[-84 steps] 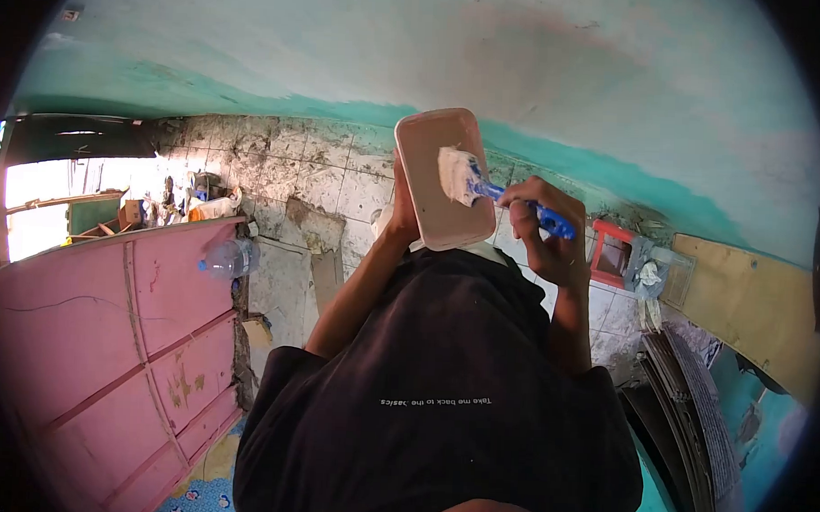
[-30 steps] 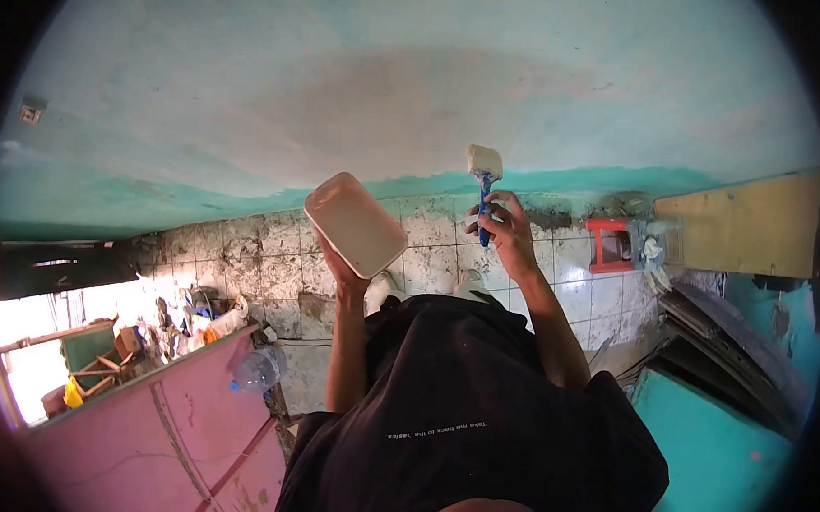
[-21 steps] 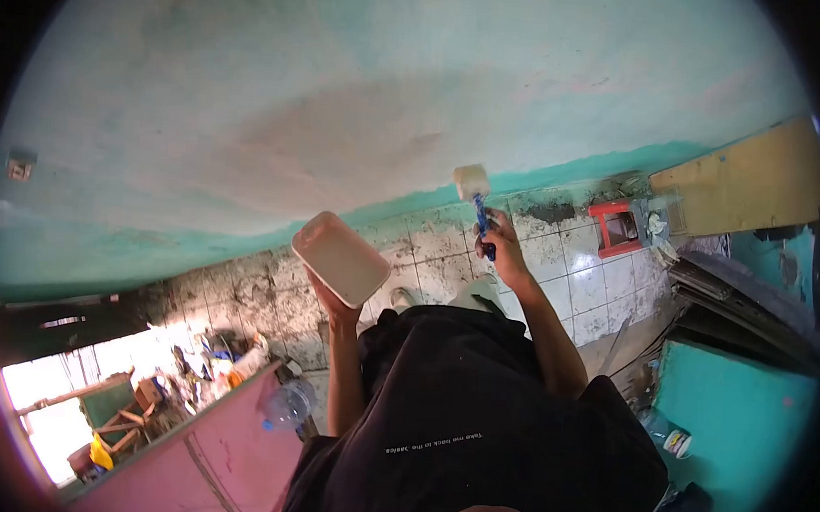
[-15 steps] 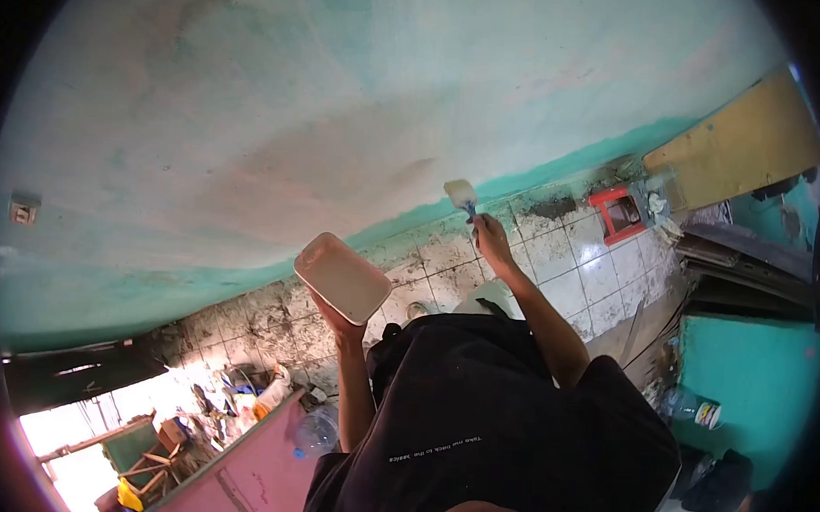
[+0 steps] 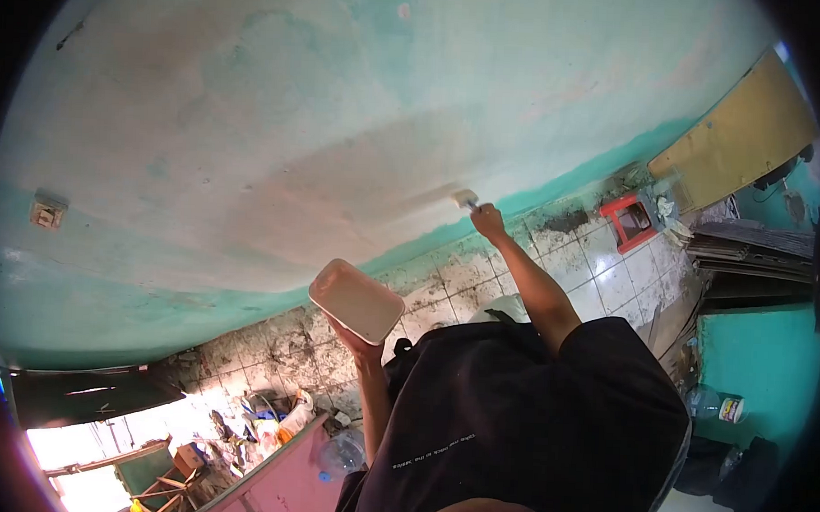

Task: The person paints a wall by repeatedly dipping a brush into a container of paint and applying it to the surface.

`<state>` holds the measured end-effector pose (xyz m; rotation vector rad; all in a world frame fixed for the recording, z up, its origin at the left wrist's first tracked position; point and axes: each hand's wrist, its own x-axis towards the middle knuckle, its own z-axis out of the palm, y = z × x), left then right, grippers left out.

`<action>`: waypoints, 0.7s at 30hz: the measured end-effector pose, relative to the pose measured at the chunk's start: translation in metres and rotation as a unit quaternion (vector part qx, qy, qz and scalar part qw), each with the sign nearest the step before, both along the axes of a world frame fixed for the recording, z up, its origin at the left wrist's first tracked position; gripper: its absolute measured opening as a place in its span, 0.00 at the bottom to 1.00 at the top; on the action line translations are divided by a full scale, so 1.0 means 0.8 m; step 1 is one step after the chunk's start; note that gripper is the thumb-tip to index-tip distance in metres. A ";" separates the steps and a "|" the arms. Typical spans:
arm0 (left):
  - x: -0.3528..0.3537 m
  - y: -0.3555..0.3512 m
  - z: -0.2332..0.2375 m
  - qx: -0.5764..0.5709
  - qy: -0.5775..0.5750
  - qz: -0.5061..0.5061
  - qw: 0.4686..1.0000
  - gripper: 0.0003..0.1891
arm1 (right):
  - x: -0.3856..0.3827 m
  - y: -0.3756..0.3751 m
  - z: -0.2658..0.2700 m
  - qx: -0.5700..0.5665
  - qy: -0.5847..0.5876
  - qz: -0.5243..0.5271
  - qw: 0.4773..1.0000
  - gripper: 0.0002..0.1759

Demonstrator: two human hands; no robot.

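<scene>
My right hand (image 5: 489,221) is closed around the handle of a paintbrush (image 5: 464,199). The brush's pale bristles meet the wall (image 5: 341,163), low down near the edge of the white-coated area. That wall is turquoise, with a whitish coat over most of it and a darker, damp-looking patch left of the brush. In my left hand (image 5: 360,344) is a rectangular plastic tub (image 5: 358,301), tilted a little, with pale paint inside. The fingers under the tub are partly hidden.
Dirty white floor tiles (image 5: 468,274) run along the wall's foot. A red stool (image 5: 629,222) stands at right, near a yellowish board (image 5: 739,132) and stacked dark panels (image 5: 753,245). Clear water bottles (image 5: 342,454) and clutter (image 5: 260,422) sit at lower left. A wall socket (image 5: 48,211) is at far left.
The brush has gone from just off the wall to lying against it, with a fresh streak beside it. The view has shifted slightly, and the tub is still in my left hand.
</scene>
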<state>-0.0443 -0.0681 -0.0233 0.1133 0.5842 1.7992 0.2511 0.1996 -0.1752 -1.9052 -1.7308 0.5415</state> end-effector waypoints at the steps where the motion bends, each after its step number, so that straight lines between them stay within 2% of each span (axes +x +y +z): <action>1: 0.004 0.001 0.018 -0.005 0.011 0.006 1.000 0.29 | 0.007 -0.001 -0.007 0.003 0.004 -0.014 1.000 0.15; 2: -0.003 0.005 0.018 -0.001 0.014 0.007 1.000 0.29 | 0.004 0.000 -0.008 0.004 0.009 -0.030 1.000 0.15; 3: -0.007 0.002 0.015 -0.024 0.017 0.035 0.999 0.29 | 0.003 -0.001 0.032 0.032 0.048 -0.017 0.998 0.15; 4: -0.007 -0.002 0.010 -0.050 0.019 0.063 0.997 0.29 | 0.004 -0.015 0.117 0.058 0.084 -0.005 0.995 0.15; 6: -0.012 0.001 0.009 -0.032 0.010 0.051 0.998 0.29 | -0.007 -0.050 0.278 0.134 0.168 -0.004 0.977 0.13; 7: -0.016 0.005 0.008 -0.011 0.005 0.039 0.999 0.29 | -0.010 -0.060 0.338 0.156 0.180 -0.005 0.971 0.13; 8: -0.021 0.004 0.002 -0.016 0.005 0.039 0.999 0.29 | -0.012 -0.069 0.368 0.175 0.193 -0.007 0.965 0.13; 11: -0.024 0.010 -0.005 -0.008 0.033 0.027 0.999 0.32 | -0.018 -0.057 0.371 0.172 0.225 0.012 0.959 0.14; 12: -0.018 0.013 0.011 -0.023 0.019 0.025 0.999 0.30 | -0.019 -0.046 0.339 0.171 0.227 0.013 0.959 0.14; 14: -0.010 0.017 0.018 -0.032 0.006 0.023 0.999 0.29 | -0.021 -0.011 0.194 0.165 0.149 0.036 0.974 0.16; 16: -0.009 0.021 0.013 -0.040 0.016 0.018 0.999 0.29 | 0.005 0.007 0.042 0.160 -0.051 0.090 0.982 0.17; 17: -0.006 0.022 0.016 -0.039 0.050 0.023 0.998 0.30 | 0.011 0.013 0.011 0.000 0.001 0.020 1.000 0.17; 18: -0.010 0.021 0.008 -0.037 0.053 0.026 0.998 0.30 | 0.016 0.013 -0.005 -0.165 0.052 -0.051 0.984 0.17; 19: -0.014 0.023 -0.008 -0.043 0.061 0.024 0.997 0.32 | 0.027 0.016 -0.001 -0.001 -0.077 0.066 0.995 0.17; 20: -0.015 0.022 -0.017 -0.051 0.067 0.021 0.996 0.34 | 0.038 0.013 0.014 0.161 -0.204 0.178 0.949 0.17; 21: -0.010 0.022 -0.008 -0.063 0.057 0.014 0.996 0.34 | 0.020 -0.003 0.107 0.151 -0.080 0.113 0.979 0.12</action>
